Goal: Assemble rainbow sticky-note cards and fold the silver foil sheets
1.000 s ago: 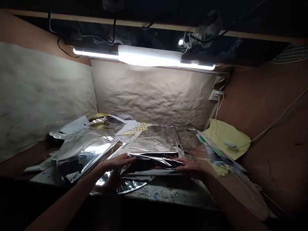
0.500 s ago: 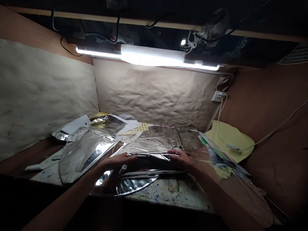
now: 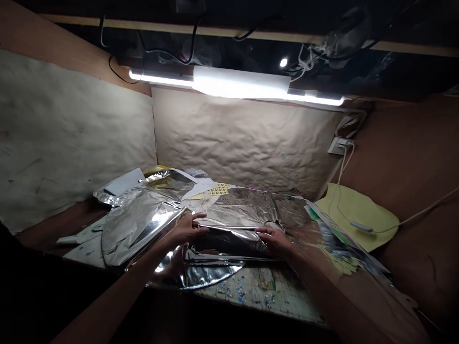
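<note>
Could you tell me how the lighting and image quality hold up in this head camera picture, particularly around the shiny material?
In the head view, the tube light burns out to white, and the silver foil throws hard glare beside the left hand. In the head view, the lower corners sink into dark shadow, and the wide lens seems to bow the wooden batten overhead.

A paint-speckled bench (image 3: 276, 298) (badly scuffed) carries crumpled silver foil sheets (image 3: 244, 205).

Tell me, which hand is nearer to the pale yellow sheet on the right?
The right. The right hand rests on the silver foil with a gap to the pale yellow sheet; the left hand is farther away, beyond the right hand.
</note>
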`<state>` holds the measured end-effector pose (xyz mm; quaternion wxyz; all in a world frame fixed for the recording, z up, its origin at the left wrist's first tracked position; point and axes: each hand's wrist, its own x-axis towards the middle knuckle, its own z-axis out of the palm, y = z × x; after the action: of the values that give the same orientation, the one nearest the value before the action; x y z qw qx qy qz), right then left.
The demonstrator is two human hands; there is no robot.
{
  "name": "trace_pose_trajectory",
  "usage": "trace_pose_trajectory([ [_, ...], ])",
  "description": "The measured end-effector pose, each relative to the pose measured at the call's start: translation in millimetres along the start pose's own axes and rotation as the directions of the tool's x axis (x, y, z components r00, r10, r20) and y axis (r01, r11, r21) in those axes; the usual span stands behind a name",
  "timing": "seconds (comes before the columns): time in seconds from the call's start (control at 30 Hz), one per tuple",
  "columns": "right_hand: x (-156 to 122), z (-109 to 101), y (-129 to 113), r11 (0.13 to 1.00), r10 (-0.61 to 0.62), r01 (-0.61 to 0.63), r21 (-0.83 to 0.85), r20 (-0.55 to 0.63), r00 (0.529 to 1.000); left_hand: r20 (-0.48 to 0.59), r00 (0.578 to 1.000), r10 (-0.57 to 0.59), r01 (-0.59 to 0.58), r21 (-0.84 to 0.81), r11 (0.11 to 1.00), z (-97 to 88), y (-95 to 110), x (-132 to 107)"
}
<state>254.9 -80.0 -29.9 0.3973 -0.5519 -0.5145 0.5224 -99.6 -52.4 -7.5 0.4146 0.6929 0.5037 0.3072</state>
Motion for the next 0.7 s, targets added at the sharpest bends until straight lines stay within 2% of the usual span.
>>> trace_pose_trajectory([
  [0.1,0,-1,-3,0.998,-0.005,0.006,0.058,-0.022,1.000,0.030,1.000,-0.007,0.003,0.111,0.994,7.4,-1,4],
  [0.17,-1,-2,-4,0.998,0.003,-0.001,0.068,-0.033,0.999,0.013,1.000,-0.003,0.000,0.207,0.978,10.1,-1,5],
  [0.27,0,-3,-2,0.999,0.015,-0.013,0.045,-0.046,0.999,-0.059,0.998,0.024,0.000,0.373,0.928,14.1,6,1],
  [0.37,1,-2,-1,1.000,0.013,-0.013,0.006,-0.051,0.999,-0.144,0.984,0.109,-0.022,0.509,0.861,25.3,18,-5],
  [0.43,3,-1,-1,1.000,0.011,-0.012,-0.025,-0.055,0.998,-0.097,0.971,0.218,-0.123,0.578,0.807,38.5,23,-7],
  [0.53,5,0,-1,0.996,-0.010,0.003,-0.085,-0.082,0.997,0.087,0.948,0.306,-0.280,0.685,0.672,60.3,20,-4],
  [0.6,5,-1,-2,0.990,-0.048,0.031,-0.137,-0.123,0.991,0.138,0.948,0.287,-0.294,0.730,0.617,70.2,15,0],
  [0.7,-2,-2,-5,0.965,-0.165,0.111,-0.239,-0.218,0.962,0.128,0.952,0.279,-0.279,0.738,0.614,74.6,9,4],
])
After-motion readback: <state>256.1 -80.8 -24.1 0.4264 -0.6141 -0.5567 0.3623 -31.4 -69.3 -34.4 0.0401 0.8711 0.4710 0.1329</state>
